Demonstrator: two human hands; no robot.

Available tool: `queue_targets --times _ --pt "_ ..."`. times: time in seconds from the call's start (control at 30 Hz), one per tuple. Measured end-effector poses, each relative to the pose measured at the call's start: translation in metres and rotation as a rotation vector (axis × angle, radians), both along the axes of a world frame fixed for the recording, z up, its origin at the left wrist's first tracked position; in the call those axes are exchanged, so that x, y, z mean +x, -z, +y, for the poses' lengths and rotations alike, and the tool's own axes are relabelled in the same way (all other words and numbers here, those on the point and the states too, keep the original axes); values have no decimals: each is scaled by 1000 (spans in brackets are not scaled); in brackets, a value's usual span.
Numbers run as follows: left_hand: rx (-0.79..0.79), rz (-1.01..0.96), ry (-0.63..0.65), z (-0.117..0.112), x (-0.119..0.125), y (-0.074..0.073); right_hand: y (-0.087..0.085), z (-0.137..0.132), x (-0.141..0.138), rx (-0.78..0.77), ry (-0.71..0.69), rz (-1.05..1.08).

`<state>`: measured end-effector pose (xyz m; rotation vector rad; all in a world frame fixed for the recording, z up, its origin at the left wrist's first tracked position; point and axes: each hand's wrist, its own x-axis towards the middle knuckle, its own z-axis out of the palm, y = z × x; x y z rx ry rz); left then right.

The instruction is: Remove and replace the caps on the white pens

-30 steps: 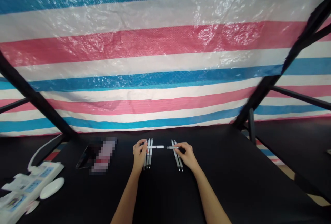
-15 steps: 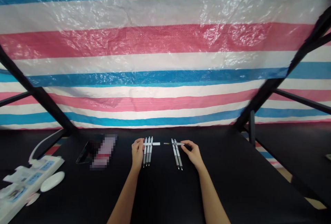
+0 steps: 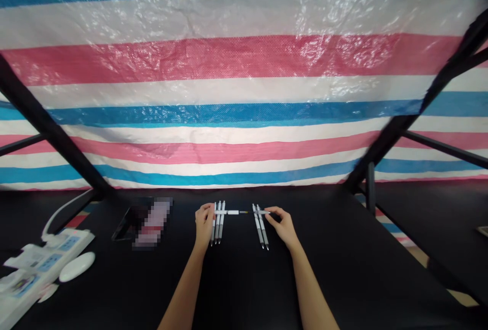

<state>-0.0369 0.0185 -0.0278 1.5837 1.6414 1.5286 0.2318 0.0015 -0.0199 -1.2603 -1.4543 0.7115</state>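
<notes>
My left hand [image 3: 205, 220] is closed around a white pen barrel [image 3: 233, 212], which points level to the right. Between the fingertips of my right hand [image 3: 282, 224] is a thin pen refill [image 3: 246, 212], held level with its far end at the barrel's open end. Whether that end has entered the barrel is too small to tell. Beneath the barrel, beside my left hand, three white and grey pens [image 3: 218, 226] lie side by side on the black table [image 3: 244, 284]. Two more pens [image 3: 261, 227] lie under the refill, left of my right hand.
A phone [image 3: 131, 223] and a blurred pink item [image 3: 154, 223] lie to the left. Nearer the left edge are a white power strip [image 3: 49, 264] with plugs and a white oval object [image 3: 78, 267]. Black frame bars [image 3: 72, 152] and a striped sheet [image 3: 244, 152] stand behind.
My left hand has shifted slightly right with the barrel, and my right hand slightly left. The gap between barrel and refill has closed. The pens on the table lie as before.
</notes>
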Motion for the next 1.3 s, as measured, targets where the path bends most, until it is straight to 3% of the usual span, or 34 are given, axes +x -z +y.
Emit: queue_targets --times 0.77,1.3 --pt "-97 218 18 -10 12 -15 -3 -4 -22 30 -73 -29" --pt "-109 252 23 -7 10 -9 -1 -3 -23 7 -72 -48"
